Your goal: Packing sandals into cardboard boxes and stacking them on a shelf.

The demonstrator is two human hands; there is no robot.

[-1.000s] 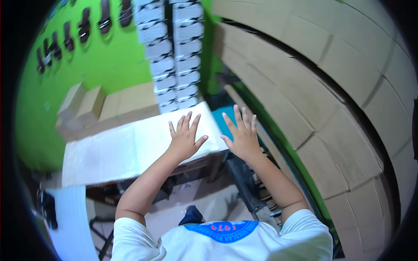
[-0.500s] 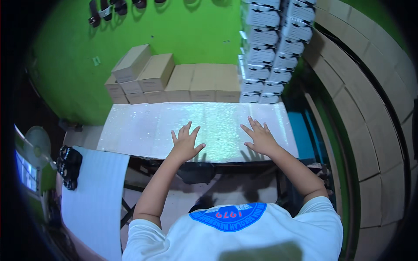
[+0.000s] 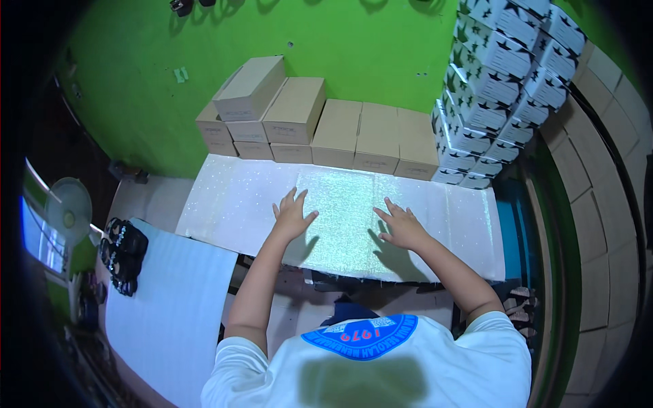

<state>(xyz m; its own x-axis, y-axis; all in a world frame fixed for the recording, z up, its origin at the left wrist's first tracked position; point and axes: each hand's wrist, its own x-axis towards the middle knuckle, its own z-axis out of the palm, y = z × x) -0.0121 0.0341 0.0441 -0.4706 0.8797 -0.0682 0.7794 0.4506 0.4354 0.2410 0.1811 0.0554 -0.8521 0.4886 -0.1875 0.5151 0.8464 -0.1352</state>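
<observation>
Both arms reach forward over a table with a pale, glittery cover [image 3: 238, 197]. My left hand [image 3: 292, 216] is held above the table's middle with its fingers spread, and nothing is in it. To the right, my right hand [image 3: 401, 226] hovers with fingers apart, likewise holding nothing. Shadows of the hands fall on the cover, a little off from the fingers. Beyond the hands, a row of brown cardboard boxes [image 3: 377, 139] stands along the table's far side, against the green wall.
White boxes with black stars [image 3: 486, 112] form a tall stack at the far right. Black sandals [image 3: 124, 255] lie on a white side table [image 3: 170, 299] at left, near a fan [image 3: 68, 207]. More brown cartons [image 3: 592, 238] are piled along the right wall.
The view has swung, so the table and boxes appear shifted right and tilted. Both hands remain spread above the table, with the right hand's fingers slightly more bent.
</observation>
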